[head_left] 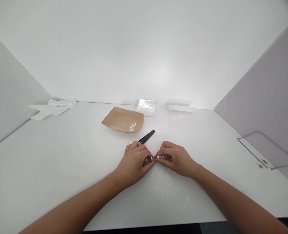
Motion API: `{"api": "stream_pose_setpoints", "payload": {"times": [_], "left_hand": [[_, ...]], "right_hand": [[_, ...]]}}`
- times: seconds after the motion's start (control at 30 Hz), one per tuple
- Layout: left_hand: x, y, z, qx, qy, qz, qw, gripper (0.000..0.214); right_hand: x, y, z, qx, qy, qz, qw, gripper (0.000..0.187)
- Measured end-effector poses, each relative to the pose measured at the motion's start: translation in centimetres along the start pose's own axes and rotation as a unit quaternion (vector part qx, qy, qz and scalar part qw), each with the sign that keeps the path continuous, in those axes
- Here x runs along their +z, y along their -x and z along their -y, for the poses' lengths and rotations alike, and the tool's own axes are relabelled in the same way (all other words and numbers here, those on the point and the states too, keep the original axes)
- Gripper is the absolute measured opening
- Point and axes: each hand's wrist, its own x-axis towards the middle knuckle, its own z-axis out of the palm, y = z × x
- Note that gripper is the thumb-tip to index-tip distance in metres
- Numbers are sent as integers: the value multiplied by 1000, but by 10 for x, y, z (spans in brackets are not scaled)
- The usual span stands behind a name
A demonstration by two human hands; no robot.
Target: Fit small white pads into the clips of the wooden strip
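Note:
My left hand (135,161) and my right hand (175,158) meet over the middle of the table, fingertips almost touching. Thumb and fingers of the left hand are closed around something small with a white tip; the fingers hide most of it. In a pinch of the right hand is a small white piece (158,157). A tiny brownish bit shows between the two sets of fingertips. Just beyond the left hand lies a black nail file (147,136), partly covered by it. Below the hands, a sheet of small whitish oval tabs (163,184) lies flat.
A brown paper tray (118,122) holds several small white pieces. Behind it stand a clear plastic pack (147,105) and a white box-like item (180,108). Crumpled white paper (52,109) lies back left. A wire frame (253,152) is at right, a short strip of tabs (187,201) in front.

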Motion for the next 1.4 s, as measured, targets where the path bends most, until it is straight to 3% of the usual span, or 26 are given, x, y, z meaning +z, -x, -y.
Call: {"api": "stream_pose_setpoints", "payload": {"times": [0.17,0.4,0.6,0.73,0.97,1.4], "left_hand": [[-1,-1,0,-7,0,4,1000,12],[0,-1,2,4,-9,-5,1000,8],[-5,0,-4,63,0,-66,996,10],[-9,0,-10,101,49,-106,988,7],[-11,-1,-13,142,134,-109,975,7],[-14,-3,-14,183,138,-139,963,10]], "right_hand": [[3,1,3,14,-12,-15,1000,6],[-3,0,10,11,-59,-121,991,11],[-3,4,14,-35,-79,-106,991,7],[-4,5,22,-81,-67,-134,985,6],[-7,6,29,-123,-35,-161,979,6],[-7,6,28,-124,-40,-154,979,5]]}}
